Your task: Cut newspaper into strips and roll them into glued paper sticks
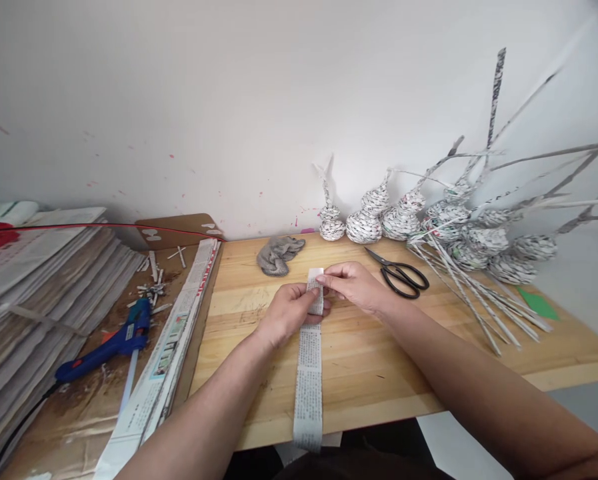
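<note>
A long strip of printed newspaper point(309, 373) runs from my hands down over the front edge of the wooden tabletop point(379, 380). My left hand point(293, 310) is closed around the strip near its far end, thumb on top and fingers underneath. At the upper right corner of that end, my right hand point(346, 283) pinches the paper between thumb and fingertips. Black-handled scissors point(403, 277) lie to the right of my right hand. Beyond my left hand rests a crumpled grey cloth point(279, 255).
Several gourd-shaped pieces woven from rolled paper point(363, 217) stand along the wall. Thin paper rods point(479, 300) lie at right, beside a green piece point(537, 303). At left are a blue glue gun point(109, 347), stacked newspapers point(39, 300) and a pile of paper strips point(179, 353) on cardboard.
</note>
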Motion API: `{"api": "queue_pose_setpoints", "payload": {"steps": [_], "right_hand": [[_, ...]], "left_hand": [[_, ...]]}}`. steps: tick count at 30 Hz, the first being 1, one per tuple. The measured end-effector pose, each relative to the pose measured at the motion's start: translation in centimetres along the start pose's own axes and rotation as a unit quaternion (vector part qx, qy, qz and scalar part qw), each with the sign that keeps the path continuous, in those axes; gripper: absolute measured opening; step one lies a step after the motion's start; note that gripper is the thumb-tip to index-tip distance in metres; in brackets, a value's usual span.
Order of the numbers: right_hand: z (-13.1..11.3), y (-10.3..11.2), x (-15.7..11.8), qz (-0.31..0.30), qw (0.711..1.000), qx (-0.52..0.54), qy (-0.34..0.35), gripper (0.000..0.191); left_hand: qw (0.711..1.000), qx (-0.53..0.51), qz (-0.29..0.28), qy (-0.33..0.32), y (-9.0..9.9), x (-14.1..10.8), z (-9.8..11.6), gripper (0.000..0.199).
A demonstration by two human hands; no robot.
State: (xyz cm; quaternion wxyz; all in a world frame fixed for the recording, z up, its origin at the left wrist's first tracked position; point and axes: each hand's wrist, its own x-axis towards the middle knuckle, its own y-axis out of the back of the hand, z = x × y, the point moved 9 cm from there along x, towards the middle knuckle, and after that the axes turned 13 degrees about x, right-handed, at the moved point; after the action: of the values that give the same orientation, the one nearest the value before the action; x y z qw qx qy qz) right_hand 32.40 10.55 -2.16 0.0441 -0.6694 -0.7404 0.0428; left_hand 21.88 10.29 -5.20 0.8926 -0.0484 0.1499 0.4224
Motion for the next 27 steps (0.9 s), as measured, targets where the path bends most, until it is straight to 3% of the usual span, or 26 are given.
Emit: {"api": "queue_pose_setpoints", "payload": {"steps": [10, 16, 27], "right_hand": [[1.1, 0.1, 0.0, 0.033, 0.998, 0.055, -0.028, 0.030], [1.3, 0.2, 0.1, 0.053, 0.995, 0.080, -0.029, 0.031], [1.3, -0.9, -0.3, 0.044, 0.990, 0.131, -0.028, 0.034]], "left_hand": [[0.999, 0.034, -0.030, 0.000, -0.5, -0.4, 0.3, 0.019], [0.999, 0.037, -0.027, 0.006, -0.5, -0.2, 0.1, 0.022], [0.999, 0.004, 0.024, -0.043, -0.1, -0.1, 0.3, 0.031]]}}
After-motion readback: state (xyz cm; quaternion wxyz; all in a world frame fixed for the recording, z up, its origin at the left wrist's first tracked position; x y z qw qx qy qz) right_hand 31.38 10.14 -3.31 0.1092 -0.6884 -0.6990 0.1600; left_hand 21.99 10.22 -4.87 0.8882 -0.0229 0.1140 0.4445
